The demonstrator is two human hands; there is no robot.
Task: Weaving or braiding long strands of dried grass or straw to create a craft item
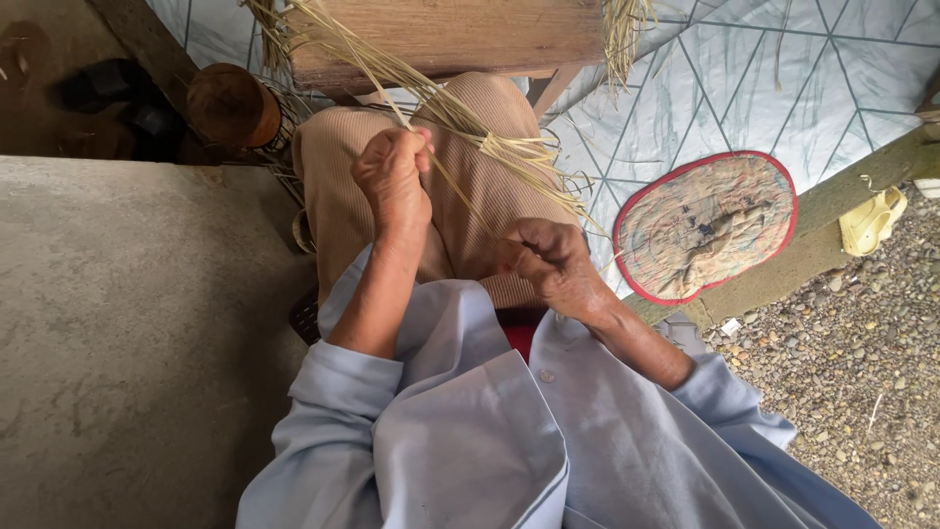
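Fingers of the left hand curl tight around pale straw strands, which run from a wooden stool down across the person's tan-trousered lap. The right hand pinches one thin strand between closed fingertips. A red-edged woven fan lies on the patterned mat nearby, beside a gravel path.
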